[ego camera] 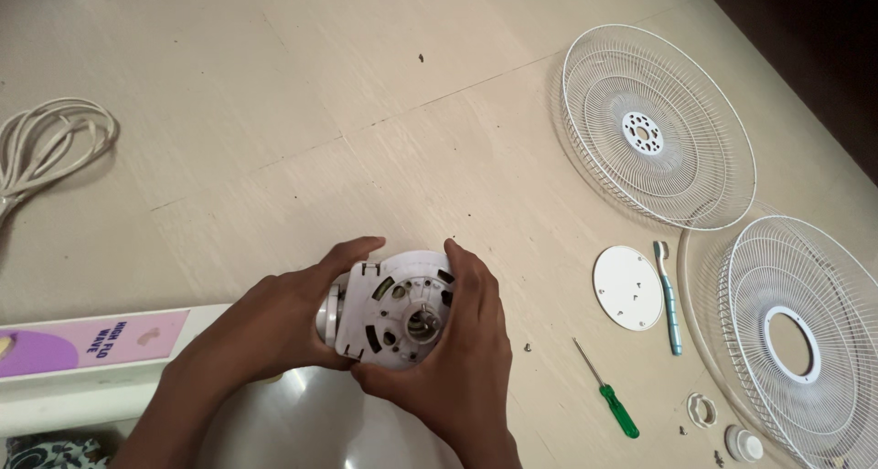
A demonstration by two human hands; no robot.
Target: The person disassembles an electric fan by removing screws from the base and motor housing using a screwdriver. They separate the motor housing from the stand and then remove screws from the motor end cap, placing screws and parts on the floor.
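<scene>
Both hands clamp the white plastic fan motor housing [395,312], round face with metal shaft up toward the camera, probably so the shaft end stays in view. Left hand [274,318] wraps the housing's left side and rear, fingers curled over its top edge. Right hand [466,341] cups its right side, thumb along the rim. The housing sits between the two palms, just above the floor [274,112], a pale tiled one.

Left of the housing: long white box with a pink-purple label [91,346], lying flat. Right of the housing: green-handled screwdriver [608,391], then a white round plastic disc [627,287] with a light-blue toothbrush [669,297] just beside it. Lower right of the housing: small white plastic ring nut [701,410] and white cap [744,444], parts seemingly laid out in reach. Far right: white wire fan guard with ring opening [800,332]. Beyond it, upper right of the housing: second white wire fan guard [657,126]. Far upper left: coiled white cord [50,149].
</scene>
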